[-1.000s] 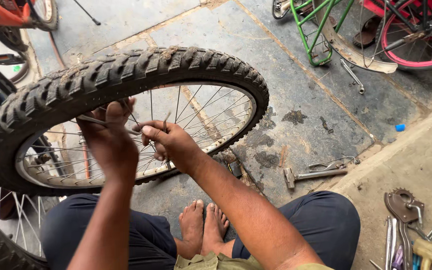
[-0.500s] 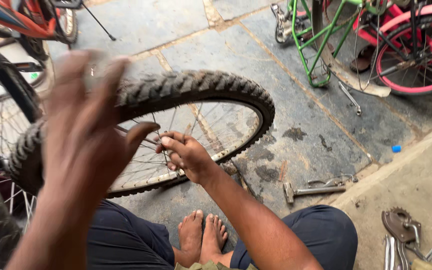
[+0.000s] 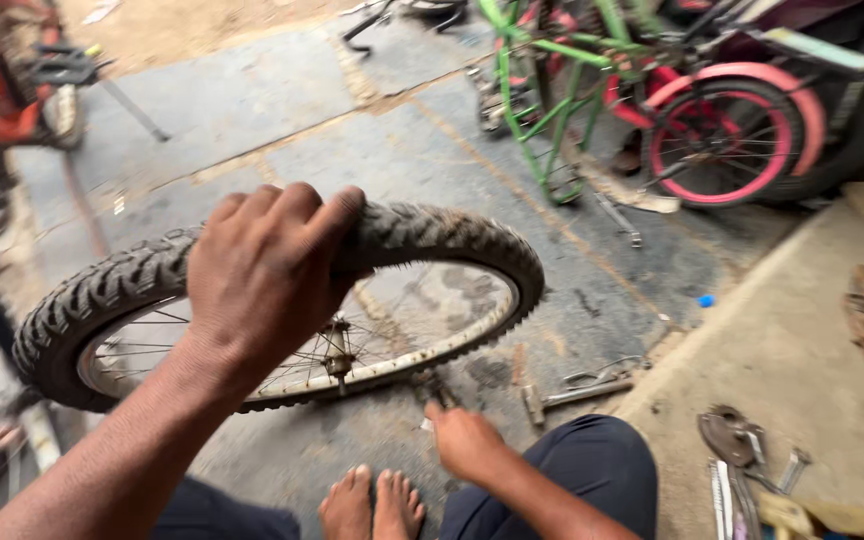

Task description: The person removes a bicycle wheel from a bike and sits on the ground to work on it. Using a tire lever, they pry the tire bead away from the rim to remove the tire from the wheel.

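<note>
the left hand point(image 3: 267, 270) grips the top of the knobby bicycle wheel point(image 3: 282, 300), holding it upright on the floor point(image 3: 282, 130). the right hand point(image 3: 467, 440) is low near a hammer point(image 3: 572, 395); its grip cannot be told.

Both forearms are bare, with no sleeves showing. The left hand point(image 3: 267, 275) and right hand point(image 3: 464, 440) wear nothing. Dark navy trousers point(image 3: 572, 470) cover the legs; the feet point(image 3: 372, 505) are bare.

Bare floor point(image 3: 252, 110) lies open beyond the wheel point(image 3: 432, 240); a hammer point(image 3: 572, 395) and scattered tools point(image 3: 742, 450) crowd the right.
</note>
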